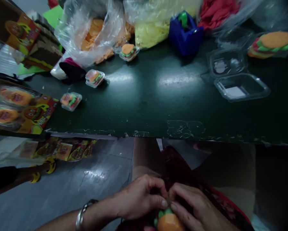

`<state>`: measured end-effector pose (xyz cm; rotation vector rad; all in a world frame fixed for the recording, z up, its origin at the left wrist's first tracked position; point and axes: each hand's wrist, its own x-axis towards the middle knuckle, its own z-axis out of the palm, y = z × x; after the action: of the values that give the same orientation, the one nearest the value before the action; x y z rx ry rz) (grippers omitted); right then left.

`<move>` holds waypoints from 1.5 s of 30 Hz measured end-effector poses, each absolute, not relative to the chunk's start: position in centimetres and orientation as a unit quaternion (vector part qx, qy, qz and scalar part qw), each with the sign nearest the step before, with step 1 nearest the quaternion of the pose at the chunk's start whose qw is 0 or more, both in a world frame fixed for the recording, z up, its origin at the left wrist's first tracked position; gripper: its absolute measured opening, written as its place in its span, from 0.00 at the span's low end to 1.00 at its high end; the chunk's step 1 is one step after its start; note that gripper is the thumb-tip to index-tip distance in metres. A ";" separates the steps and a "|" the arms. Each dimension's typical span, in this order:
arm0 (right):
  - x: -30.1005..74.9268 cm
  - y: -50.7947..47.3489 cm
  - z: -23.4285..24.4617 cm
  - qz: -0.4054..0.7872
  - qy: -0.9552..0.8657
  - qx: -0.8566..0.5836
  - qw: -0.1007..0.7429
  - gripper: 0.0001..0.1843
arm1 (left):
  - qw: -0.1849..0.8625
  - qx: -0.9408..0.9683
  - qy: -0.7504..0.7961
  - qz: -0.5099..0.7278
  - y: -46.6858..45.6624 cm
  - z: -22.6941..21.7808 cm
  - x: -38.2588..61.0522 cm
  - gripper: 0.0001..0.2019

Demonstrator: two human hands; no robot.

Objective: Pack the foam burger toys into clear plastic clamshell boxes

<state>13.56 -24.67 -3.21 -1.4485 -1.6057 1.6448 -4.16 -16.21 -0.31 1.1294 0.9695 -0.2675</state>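
Low in the head view, over the lap, my left hand (146,197) is closed in a pinch, thumb against fingers. My right hand (189,203) pinches close beside it, their fingertips nearly meeting. What lies between the fingertips is too small and dim to name. Just below them is a toy burger (170,222) with an orange bun and green leaf edge, cut off by the bottom of the picture. Whether it sits in a clear case I cannot tell.
On the dark green table (139,109) stand small packed burgers (95,78), open clear plastic boxes (241,87), a blue tape dispenser (185,33) and a larger burger (271,44). Bags of orange pieces (93,33) line the back. A display box (26,109) is at left.
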 end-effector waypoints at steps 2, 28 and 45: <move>14.0 -24.7 -3.4 0.612 -0.543 -0.524 0.239 0.08 | 0.756 0.474 0.443 -0.088 -15.8 -0.4 -4.0 0.06; 20.8 -21.6 -4.2 0.035 -0.725 -0.573 0.379 0.16 | 0.877 0.197 0.373 0.229 -14.2 -3.9 5.0 0.26; 20.3 -19.2 -4.2 0.057 -0.760 -0.564 0.318 0.34 | 0.921 0.066 0.306 0.233 -13.0 -2.2 6.0 0.08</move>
<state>20.31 -19.25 -4.20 -1.4830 -2.0009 0.1489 6.04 -12.99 -2.22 0.1346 0.6281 0.4779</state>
